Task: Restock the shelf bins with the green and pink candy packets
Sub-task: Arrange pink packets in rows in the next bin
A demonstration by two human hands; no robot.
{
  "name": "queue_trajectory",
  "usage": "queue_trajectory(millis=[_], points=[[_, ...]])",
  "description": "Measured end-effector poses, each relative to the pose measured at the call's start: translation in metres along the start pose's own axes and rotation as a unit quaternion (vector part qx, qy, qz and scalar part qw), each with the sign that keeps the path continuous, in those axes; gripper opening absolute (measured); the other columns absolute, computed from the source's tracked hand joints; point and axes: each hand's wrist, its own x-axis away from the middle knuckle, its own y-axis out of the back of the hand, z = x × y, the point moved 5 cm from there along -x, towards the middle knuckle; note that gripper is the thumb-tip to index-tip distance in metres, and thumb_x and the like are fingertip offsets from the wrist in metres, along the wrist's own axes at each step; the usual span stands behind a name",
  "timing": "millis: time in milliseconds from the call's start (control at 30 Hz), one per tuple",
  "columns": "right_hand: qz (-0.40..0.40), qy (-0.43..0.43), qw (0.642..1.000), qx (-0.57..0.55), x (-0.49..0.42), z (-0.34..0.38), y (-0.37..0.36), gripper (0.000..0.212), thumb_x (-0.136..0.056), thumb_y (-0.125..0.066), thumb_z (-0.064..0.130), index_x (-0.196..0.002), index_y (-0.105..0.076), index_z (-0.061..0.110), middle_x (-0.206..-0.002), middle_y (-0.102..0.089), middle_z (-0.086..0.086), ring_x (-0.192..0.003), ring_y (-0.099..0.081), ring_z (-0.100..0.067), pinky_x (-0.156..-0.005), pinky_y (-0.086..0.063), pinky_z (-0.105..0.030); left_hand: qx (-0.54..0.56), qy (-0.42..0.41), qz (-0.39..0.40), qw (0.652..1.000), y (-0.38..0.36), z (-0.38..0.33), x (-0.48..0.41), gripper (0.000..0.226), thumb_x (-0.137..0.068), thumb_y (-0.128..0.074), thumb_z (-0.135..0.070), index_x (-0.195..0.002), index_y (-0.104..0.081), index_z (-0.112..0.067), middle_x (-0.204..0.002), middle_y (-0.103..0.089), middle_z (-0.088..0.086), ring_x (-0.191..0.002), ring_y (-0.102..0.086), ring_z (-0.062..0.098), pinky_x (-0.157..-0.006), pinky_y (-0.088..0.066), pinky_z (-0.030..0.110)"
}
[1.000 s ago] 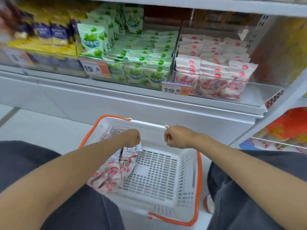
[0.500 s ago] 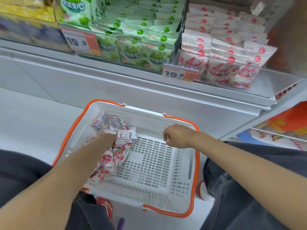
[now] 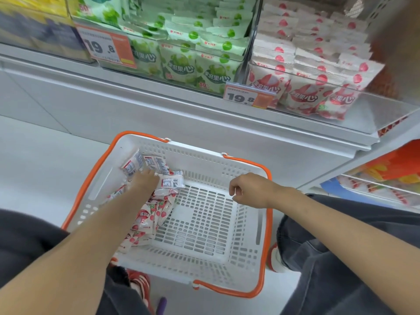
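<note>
Head view: left hand (image 3: 145, 181) reaching into the pink candy packets (image 3: 151, 218) in the basket (image 3: 204, 159).
The packets are lying heaped along the basket's left side. The left hand's fingers are sinking among them, so I cannot tell whether they are gripping. The right hand (image 3: 251, 189) is hovering over the basket's bare floor, curled into a fist with nothing in it. The grab is probably going best by gathering several packets flat in 1 stack, then lifting them to the pink bin (image 3: 318, 71), right of the green bin (image 3: 193, 53). The packets are looking slick and crinkly, white-backed with red fruit prints, so a loose grab is risking slips.
</note>
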Motion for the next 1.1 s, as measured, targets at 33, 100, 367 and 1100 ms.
queue_trajectory(millis=[33,100,367,1100], points=[[0.004,-0.004,1.000,0.000,0.000,-0.002,-0.001,0.015,-0.093,-0.057,0.024,-0.106,-0.064,0.021,-0.094,-0.058,0.007,-0.088,-0.052,-0.011,-0.084,-0.049,-0.031,-0.011,0.007,-0.022,1.000,0.005,0.000,0.000,0.058,-0.091,-0.061,-0.013,-0.145,-0.040,-0.019,-0.152,-0.031,0.008,-0.143,-0.026,0.028,-0.112,-0.034,0.045],[0.010,-0.009,1.000,0.002,0.001,-0.004,-0.002,0.015,-0.093,-0.057,0.023,-0.106,-0.064,0.021,-0.094,-0.059,0.007,-0.088,-0.053,-0.011,-0.084,-0.049,-0.031,0.000,-0.007,-0.044,0.999,0.011,0.000,0.005,0.050,-0.092,-0.060,-0.011,-0.141,-0.047,-0.019,-0.145,-0.043,0.004,-0.138,-0.037,0.025,-0.107,-0.038,0.039],[-0.040,-0.005,0.999,0.005,0.002,-0.002,0.025,0.023,-0.093,-0.057,0.023,-0.115,-0.063,0.020,-0.113,-0.064,0.004,-0.093,-0.055,-0.011,-0.083,-0.044,-0.024,0.436,-0.047,-0.090,0.894,0.080,0.004,0.022,0.004,-0.094,-0.057,-0.011,-0.096,-0.056,-0.014,-0.106,-0.063,0.007,-0.083,-0.054,0.020,-0.068,-0.041,0.028],[-0.239,-0.022,0.809,-0.537,0.096,-0.065,0.090,0.013,-0.098,-0.052,0.014,-0.105,-0.063,0.015,-0.100,-0.073,-0.014,-0.086,-0.071,-0.023,-0.087,-0.054,-0.035,0.862,-0.078,0.010,0.500,0.319,-0.078,0.141,0.024,-0.097,-0.056,-0.037,-0.090,-0.059,-0.015,-0.074,-0.055,-0.001,-0.058,-0.045,0.008,-0.050,-0.044,0.018]])
